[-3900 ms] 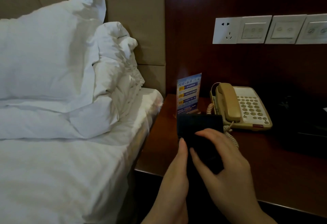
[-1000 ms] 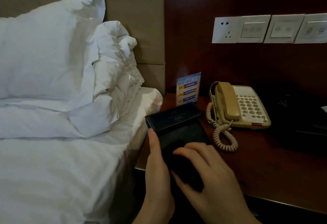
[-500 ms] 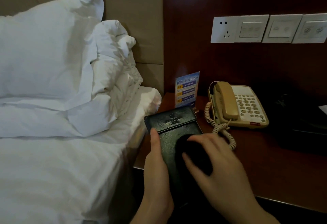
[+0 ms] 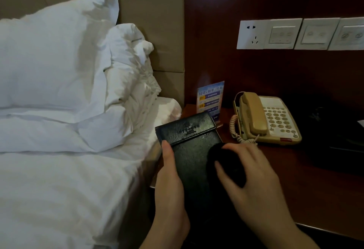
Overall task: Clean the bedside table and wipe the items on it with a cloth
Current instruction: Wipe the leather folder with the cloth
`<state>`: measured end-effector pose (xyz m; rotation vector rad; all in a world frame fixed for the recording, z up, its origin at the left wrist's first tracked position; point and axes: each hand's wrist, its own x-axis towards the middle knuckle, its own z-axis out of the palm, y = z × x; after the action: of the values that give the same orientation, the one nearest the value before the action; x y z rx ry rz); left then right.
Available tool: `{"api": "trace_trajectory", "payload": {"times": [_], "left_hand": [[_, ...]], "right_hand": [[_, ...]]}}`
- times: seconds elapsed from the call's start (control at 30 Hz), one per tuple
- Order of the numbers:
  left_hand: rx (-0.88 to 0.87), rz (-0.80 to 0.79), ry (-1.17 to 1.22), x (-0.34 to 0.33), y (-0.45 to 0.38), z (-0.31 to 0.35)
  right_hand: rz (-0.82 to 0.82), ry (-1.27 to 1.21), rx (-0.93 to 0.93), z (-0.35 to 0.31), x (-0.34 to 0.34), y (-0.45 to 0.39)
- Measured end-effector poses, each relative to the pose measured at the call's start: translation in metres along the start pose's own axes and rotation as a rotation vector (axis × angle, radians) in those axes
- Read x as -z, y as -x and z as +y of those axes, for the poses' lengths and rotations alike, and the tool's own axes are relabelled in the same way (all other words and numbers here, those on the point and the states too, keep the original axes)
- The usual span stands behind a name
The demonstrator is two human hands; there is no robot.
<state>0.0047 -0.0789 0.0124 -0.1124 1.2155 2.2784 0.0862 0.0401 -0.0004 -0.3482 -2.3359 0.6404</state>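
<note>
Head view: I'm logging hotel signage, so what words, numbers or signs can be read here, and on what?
"01" and "02": yellow tags on the blue card standing behind the black folder.
Card heading: large Chinese characters, too blurred to quote reliably; the smaller lines are unreadable.
Folder flap: embossed emblem with a line of text, too faint to read.
Telephone keypad: digits too small to read.
Wall switch panels: small icons only, unreadable.

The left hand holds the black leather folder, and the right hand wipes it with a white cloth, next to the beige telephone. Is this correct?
Not quite: the cloth is black, not white, as the head view shows. The rest stands: the left hand holds the black leather folder and the right hand wipes it with the cloth, next to the beige telephone.
</note>
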Motion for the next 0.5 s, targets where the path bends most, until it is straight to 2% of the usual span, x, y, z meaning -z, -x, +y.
{"api": "trace_trajectory", "payload": {"times": [0.23,0.37,0.43,0.5], "left_hand": [[0.131,-0.281,-0.097,-0.008,0.011,-0.003],[0.221,-0.204,-0.014,-0.015,0.011,-0.01],[0.198,-0.154,0.016,-0.016,0.012,-0.006],[0.121,-0.074,0.019,-0.013,0.011,-0.004]], "right_hand": [[0.116,-0.119,-0.225,0.008,0.005,-0.002],[0.066,-0.216,-0.17,-0.006,0.004,0.001],[-0.008,-0.21,-0.104,-0.015,-0.003,0.008],[-0.048,-0.088,0.044,-0.02,-0.008,0.012]]}}
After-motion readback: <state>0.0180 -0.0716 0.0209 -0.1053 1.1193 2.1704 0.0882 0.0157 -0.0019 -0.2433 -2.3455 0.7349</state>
